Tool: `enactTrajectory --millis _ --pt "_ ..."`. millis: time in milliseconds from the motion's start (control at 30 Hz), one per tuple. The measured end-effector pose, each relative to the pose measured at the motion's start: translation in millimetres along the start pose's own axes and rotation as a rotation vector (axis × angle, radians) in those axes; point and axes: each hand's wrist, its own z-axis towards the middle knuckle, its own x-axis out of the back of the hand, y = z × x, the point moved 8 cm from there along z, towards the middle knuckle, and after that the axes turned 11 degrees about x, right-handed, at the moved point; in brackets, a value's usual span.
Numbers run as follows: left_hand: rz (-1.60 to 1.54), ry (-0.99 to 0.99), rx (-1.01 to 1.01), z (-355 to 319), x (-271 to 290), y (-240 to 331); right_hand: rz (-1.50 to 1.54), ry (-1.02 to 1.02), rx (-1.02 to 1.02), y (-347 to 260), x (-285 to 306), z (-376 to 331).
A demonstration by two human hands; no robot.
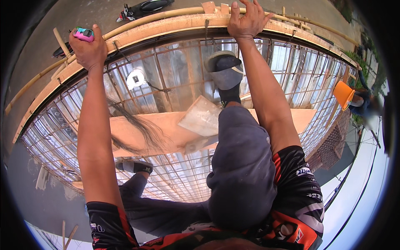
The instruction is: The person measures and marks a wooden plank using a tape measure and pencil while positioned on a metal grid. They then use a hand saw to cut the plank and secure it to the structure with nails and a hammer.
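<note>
A pink and teal tape measure [84, 35] is gripped in my left hand [92, 52], which also presses against the long wooden edge board [162, 30]. My right hand [246, 26] leans on the same board farther right, palm down with its fingers apart. Below my arms spreads a rusty steel rebar grid [177, 75] over shiny corrugated metal sheets [291, 71]. Close to my left forearm lies a bundle of thin dark tie wire [139, 123]. A white roundish reel-like item [136, 79] rests on the grid between my arms.
An orange plank [125, 125] crosses the grid, with a pale square slab [202, 116] on it. Beyond the board are bamboo poles [31, 92] and a parked motorbike [143, 9] on the ground below. At right, another person [361, 102] is beside an orange bucket [343, 95]. Overhead cables [362, 183] run past.
</note>
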Motion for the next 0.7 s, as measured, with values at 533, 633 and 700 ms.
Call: enactTrajectory --millis 533,633,700 --pt "-0.011 0.032 0.006 0 1 -1 0.072 0.03 -0.001 6 -6 -4" --pt "-0.021 0.036 -0.006 -4 4 -4 0.134 -0.052 -0.017 8 -8 -4" --pt "-0.039 0.027 -0.007 -5 5 -6 0.182 -0.069 -0.046 13 -9 -6"
